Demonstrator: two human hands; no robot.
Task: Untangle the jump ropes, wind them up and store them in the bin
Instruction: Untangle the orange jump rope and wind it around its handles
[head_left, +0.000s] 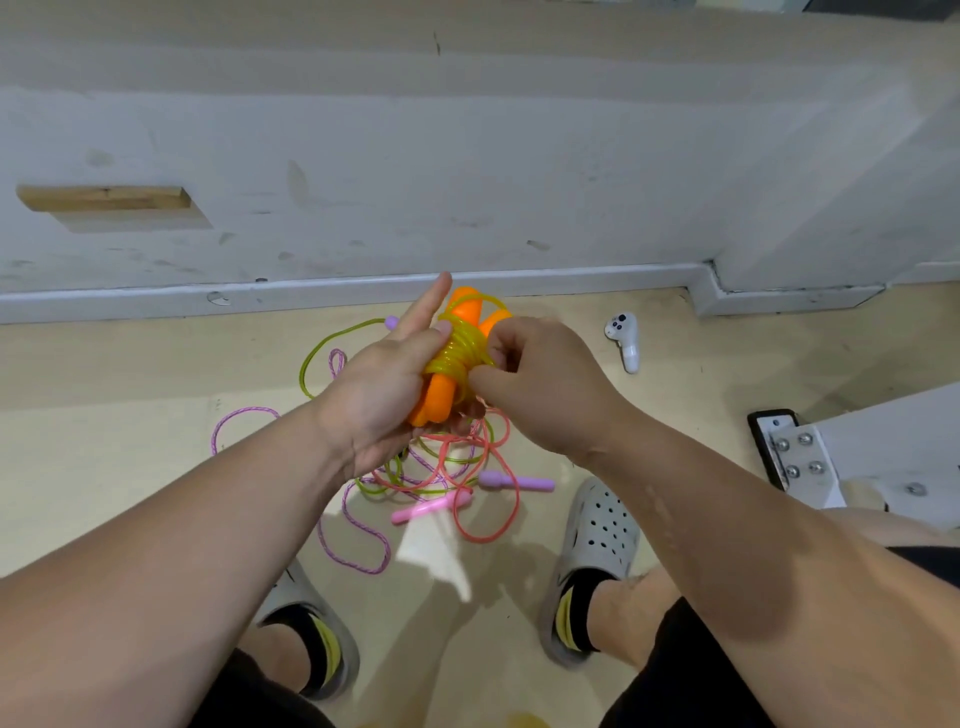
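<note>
1. Orange-handled jump rope (451, 364): found held up over the floor (156, 374), in front of the knees and above the other ropes. Saw no bin anywhere in view.
2. Left hand (379, 395): gripped the two orange handles (439, 402) side by side, with the thumb pressed on the coil and the forefinger stuck straight out past it.
3. Right hand (540, 384): curled in on the yellow-green cord (460, 348) and pinched it at the side of the coil, as if tucking or tightening a turn.
4. Judged the cord light, smooth and springy, probably plastic tubing. Expected it to slide on itself and spring loose unless tucked under a turn.
5. Judged the handles stiff and easy to hold, so the best place to grip. Would hold the bundle across the wraps, thumb on top, when carrying it off.
6. Noted the tangle (447, 470) lying on the floor just below both hands: pink, purple and green cords looped through each other, with a purple handle (514, 480) and a pink handle (431, 506) at its near edge.
7. Would start each of those at a handle and draw the soft cord out slowly, rather than tugging at a loop.
8. Spotted a white controller (626, 340) on the floor to the right, well apart from the ropes.
</note>
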